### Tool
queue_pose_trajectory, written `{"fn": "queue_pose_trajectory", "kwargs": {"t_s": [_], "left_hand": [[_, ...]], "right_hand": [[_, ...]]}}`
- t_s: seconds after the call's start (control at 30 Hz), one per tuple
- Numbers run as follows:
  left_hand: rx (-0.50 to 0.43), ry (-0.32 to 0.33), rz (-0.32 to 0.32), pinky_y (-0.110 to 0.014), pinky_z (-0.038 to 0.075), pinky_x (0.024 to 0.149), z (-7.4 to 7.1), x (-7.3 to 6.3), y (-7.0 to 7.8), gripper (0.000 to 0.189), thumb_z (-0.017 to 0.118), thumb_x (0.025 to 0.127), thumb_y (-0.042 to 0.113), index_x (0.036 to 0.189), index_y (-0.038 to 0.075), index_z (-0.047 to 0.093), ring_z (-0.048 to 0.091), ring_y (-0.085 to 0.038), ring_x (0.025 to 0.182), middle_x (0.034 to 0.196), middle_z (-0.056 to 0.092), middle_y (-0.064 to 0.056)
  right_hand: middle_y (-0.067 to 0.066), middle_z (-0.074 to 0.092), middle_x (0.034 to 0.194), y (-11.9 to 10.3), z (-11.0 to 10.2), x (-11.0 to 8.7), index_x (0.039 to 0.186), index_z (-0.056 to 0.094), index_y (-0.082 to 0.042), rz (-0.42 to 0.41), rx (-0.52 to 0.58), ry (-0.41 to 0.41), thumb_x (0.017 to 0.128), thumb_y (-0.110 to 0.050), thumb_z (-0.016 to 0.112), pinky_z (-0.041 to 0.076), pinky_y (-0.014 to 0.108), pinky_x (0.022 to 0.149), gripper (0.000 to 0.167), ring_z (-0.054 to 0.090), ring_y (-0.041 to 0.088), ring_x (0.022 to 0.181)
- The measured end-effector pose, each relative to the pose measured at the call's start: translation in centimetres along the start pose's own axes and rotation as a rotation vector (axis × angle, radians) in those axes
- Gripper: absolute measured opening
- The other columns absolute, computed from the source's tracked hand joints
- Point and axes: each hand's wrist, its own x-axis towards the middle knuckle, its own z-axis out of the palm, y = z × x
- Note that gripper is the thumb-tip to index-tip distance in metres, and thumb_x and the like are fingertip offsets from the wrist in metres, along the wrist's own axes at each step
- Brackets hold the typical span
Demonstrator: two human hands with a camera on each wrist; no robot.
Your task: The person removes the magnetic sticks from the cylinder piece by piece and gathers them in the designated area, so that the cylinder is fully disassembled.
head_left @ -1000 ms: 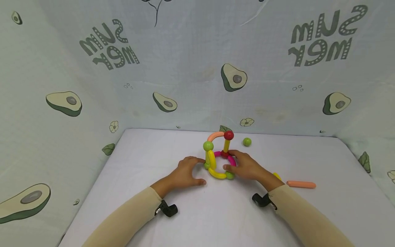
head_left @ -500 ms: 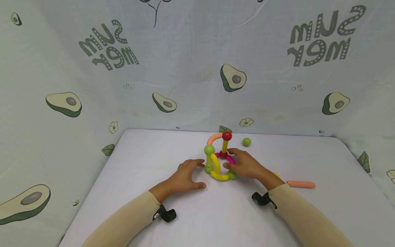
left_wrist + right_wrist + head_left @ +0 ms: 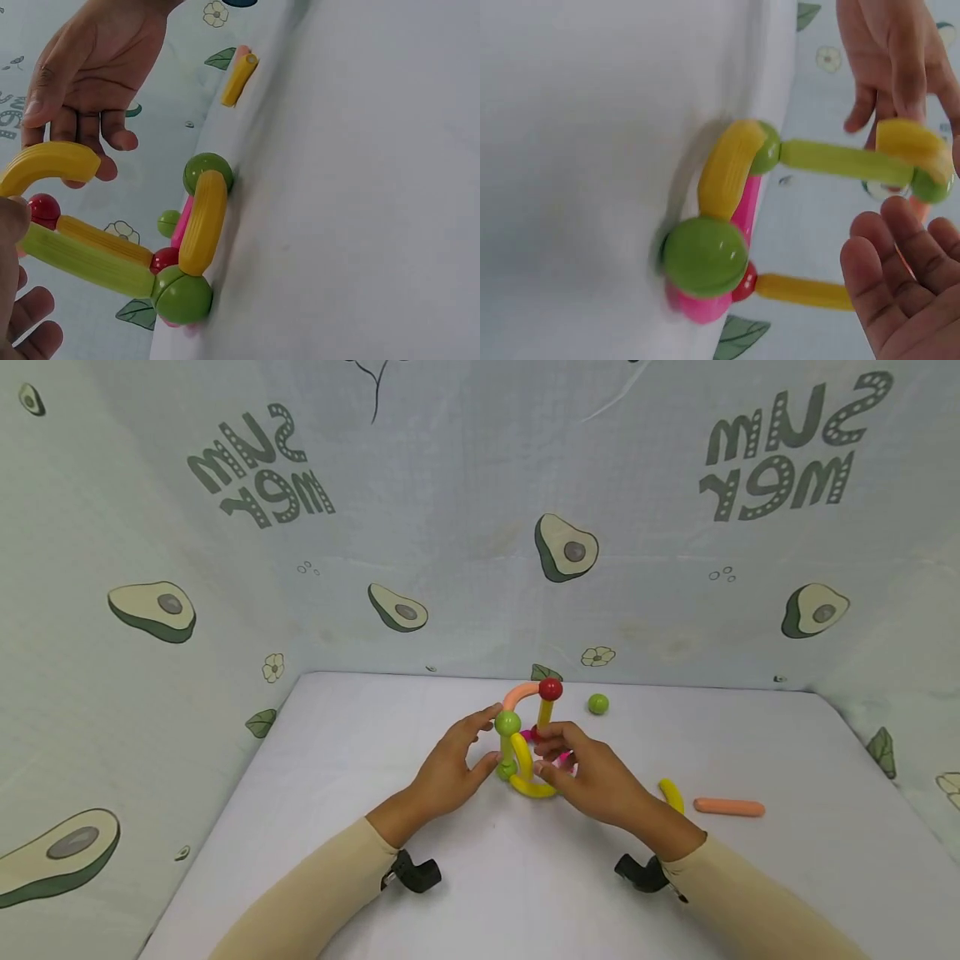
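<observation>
A frame of coloured rods and balls stands on the white table between the hands. Its upper green ball (image 3: 507, 722) sits on a light green rod (image 3: 506, 747); a red ball (image 3: 551, 689) tops a yellow rod (image 3: 546, 713). An orange curved rod (image 3: 521, 693) bridges these two balls. From the upper green ball a yellow curved rod (image 3: 51, 161) juts out, one end loose. My left hand (image 3: 450, 768) reaches around that ball's left side, fingertips at it, thumb beside the light green rod. My right hand (image 3: 603, 781) hovers by the frame's right side, fingers loosely bent, holding nothing.
Behind the frame lies a loose green ball (image 3: 598, 704). To the right are a loose yellow curved rod (image 3: 672, 796) and an orange straight rod (image 3: 729, 807). A patterned cloth (image 3: 465, 527) hangs behind the table (image 3: 390, 714).
My left hand has risen from beside the lower green ball to the upper one. My right hand has let go of the frame's base and drawn slightly back. Earlier, the frame's left side shifted slightly nearer.
</observation>
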Motion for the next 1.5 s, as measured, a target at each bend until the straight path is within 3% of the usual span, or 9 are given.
{"fn": "queue_pose_trajectory", "kwargs": {"t_s": [0.13,0.33,0.6,1.03,1.27,1.5], "left_hand": [[-0.008,-0.016,0.031,-0.041,0.046,0.107,0.4,0.7,0.4,0.071,0.069,0.100,0.014,0.160,0.022,0.032,0.051,-0.024,0.132,0.147,0.051,-0.008],[-0.017,-0.011,0.042,-0.046,0.042,0.111,0.9,1.3,0.5,0.058,0.066,0.101,0.012,0.154,0.019,0.043,0.050,-0.026,0.134,0.142,0.055,-0.009],[-0.021,0.017,0.049,-0.040,0.043,0.111,1.1,1.7,0.5,0.048,0.063,0.103,0.012,0.148,0.019,0.051,0.053,-0.021,0.130,0.139,0.059,-0.005],[-0.040,0.030,0.030,-0.037,0.046,0.107,1.0,1.8,0.7,0.044,0.062,0.103,0.016,0.147,0.016,0.054,0.058,-0.019,0.124,0.133,0.062,-0.004],[-0.059,0.010,-0.016,-0.039,0.053,0.098,1.0,1.9,0.8,0.043,0.061,0.104,0.020,0.146,0.018,0.054,0.059,-0.018,0.118,0.133,0.061,-0.004],[-0.067,0.016,-0.011,-0.039,0.055,0.092,1.1,2.0,0.6,0.043,0.061,0.104,0.022,0.146,0.017,0.053,0.058,-0.016,0.110,0.131,0.062,-0.004]], "right_hand": [[-0.005,0.070,0.107,-0.8,0.7,0.0,0.138,0.045,-0.006,-0.027,0.018,-0.028,0.095,-0.018,0.076,0.057,0.041,0.084,0.055,0.064,0.012,0.099],[-0.003,0.072,0.104,-1.2,1.2,0.0,0.146,0.036,-0.004,-0.057,0.015,-0.005,0.091,-0.015,0.080,0.058,0.039,0.080,0.071,0.063,0.011,0.093],[-0.005,0.070,0.104,-1.6,0.9,-0.5,0.153,0.026,-0.004,-0.111,0.094,-0.051,0.089,-0.012,0.081,0.058,0.032,0.077,0.085,0.064,0.009,0.088],[-0.005,0.067,0.110,-1.8,0.5,-0.4,0.154,0.036,-0.008,-0.130,0.105,-0.096,0.087,-0.021,0.085,0.058,0.033,0.081,0.084,0.066,0.025,0.100],[-0.001,0.065,0.119,-1.8,0.6,-0.1,0.149,0.046,-0.007,-0.109,0.059,-0.024,0.083,-0.025,0.088,0.058,0.029,0.081,0.080,0.061,0.019,0.104],[0.006,0.057,0.133,-1.9,0.8,0.2,0.143,0.052,-0.006,-0.130,0.043,0.024,0.078,-0.024,0.092,0.057,0.028,0.081,0.079,0.059,0.019,0.106]]}}
